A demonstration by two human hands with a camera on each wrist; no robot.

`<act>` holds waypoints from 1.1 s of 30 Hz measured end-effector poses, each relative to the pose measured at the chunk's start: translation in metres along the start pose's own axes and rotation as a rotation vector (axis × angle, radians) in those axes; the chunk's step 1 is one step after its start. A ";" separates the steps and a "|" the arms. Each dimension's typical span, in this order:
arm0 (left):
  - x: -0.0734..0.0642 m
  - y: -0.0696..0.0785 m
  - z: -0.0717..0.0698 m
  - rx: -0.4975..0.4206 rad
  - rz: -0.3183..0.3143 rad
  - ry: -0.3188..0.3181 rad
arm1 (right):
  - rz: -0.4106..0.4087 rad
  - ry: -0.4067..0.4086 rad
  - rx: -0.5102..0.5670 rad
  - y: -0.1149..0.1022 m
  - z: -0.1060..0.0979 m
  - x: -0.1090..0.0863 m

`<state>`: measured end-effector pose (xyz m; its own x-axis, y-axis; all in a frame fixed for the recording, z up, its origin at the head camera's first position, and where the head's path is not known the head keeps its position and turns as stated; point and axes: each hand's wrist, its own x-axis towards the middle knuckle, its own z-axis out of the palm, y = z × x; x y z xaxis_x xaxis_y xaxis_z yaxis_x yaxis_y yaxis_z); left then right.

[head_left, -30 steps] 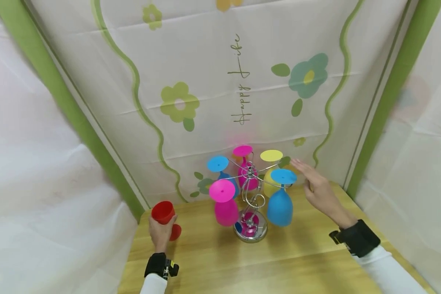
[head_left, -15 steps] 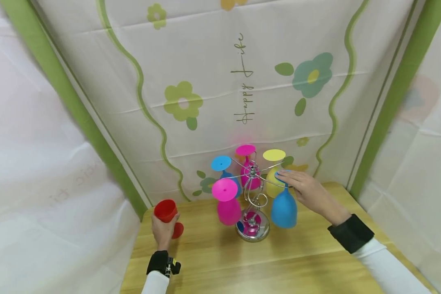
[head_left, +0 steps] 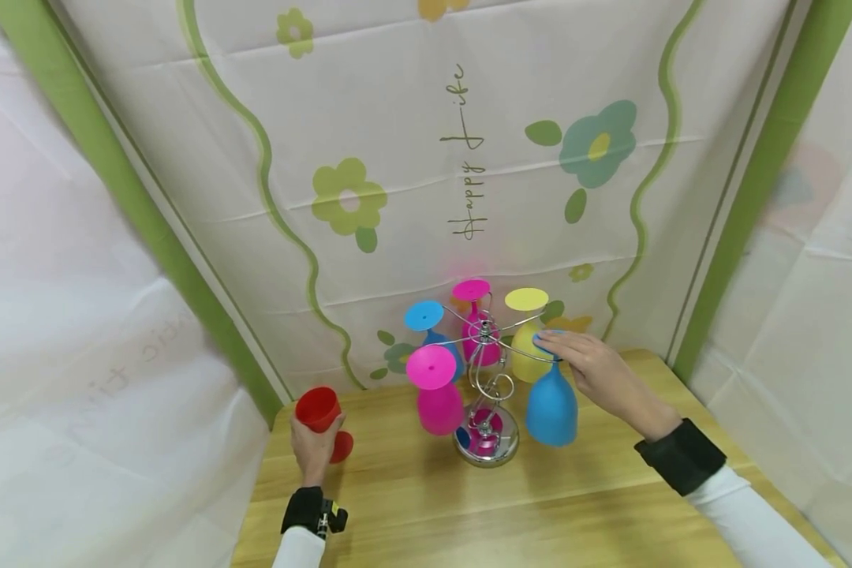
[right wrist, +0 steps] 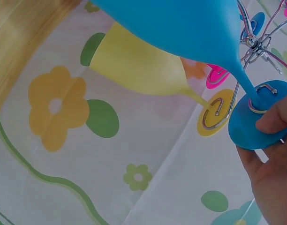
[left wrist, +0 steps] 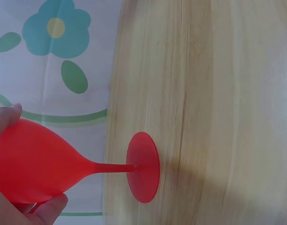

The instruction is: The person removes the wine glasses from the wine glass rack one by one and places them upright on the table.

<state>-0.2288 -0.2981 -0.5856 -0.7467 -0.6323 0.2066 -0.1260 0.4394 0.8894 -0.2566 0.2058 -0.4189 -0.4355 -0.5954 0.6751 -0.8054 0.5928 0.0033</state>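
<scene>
On the left side of the table, my left hand (head_left: 311, 451) holds a red wine glass (head_left: 317, 409) upright by its bowl. The left wrist view shows fingers and thumb around that bowl, with the stem and round foot (left wrist: 143, 167) below. My right hand (head_left: 603, 377) pinches the foot of a blue wine glass (head_left: 552, 410) hanging upside down at the right of a chrome glass rack (head_left: 495, 386). In the right wrist view the thumb (right wrist: 276, 115) lies on the foot's stem side, fingers behind it. A wire hook (right wrist: 257, 107) still curls around the stem there.
Other glasses hang upside down from the rack: yellow (head_left: 527, 355), pink (head_left: 440, 409), another pink (head_left: 471, 290) and another blue (head_left: 424, 315). The wooden table (head_left: 412, 513) has a printed curtain (head_left: 412, 118) behind it and pale fabric on both sides.
My right hand has come left from beside the rack and taken the blue glass's foot. The blue glass's bowl has shifted slightly right and toward me. My left hand keeps its hold.
</scene>
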 end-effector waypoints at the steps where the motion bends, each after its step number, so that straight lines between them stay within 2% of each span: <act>1: 0.000 0.000 0.000 0.001 -0.002 0.000 | 0.003 0.001 0.002 0.000 0.000 0.000; 17: 0.002 0.001 -0.001 -0.003 0.012 -0.013 | 0.059 0.023 -0.004 -0.008 0.001 -0.007; 33: -0.002 0.000 -0.002 -0.007 -0.010 -0.016 | 0.098 0.038 -0.006 -0.017 0.002 -0.012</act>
<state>-0.2258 -0.2977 -0.5856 -0.7558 -0.6264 0.1909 -0.1295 0.4287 0.8941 -0.2383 0.2020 -0.4287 -0.4966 -0.5133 0.7000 -0.7570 0.6506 -0.0600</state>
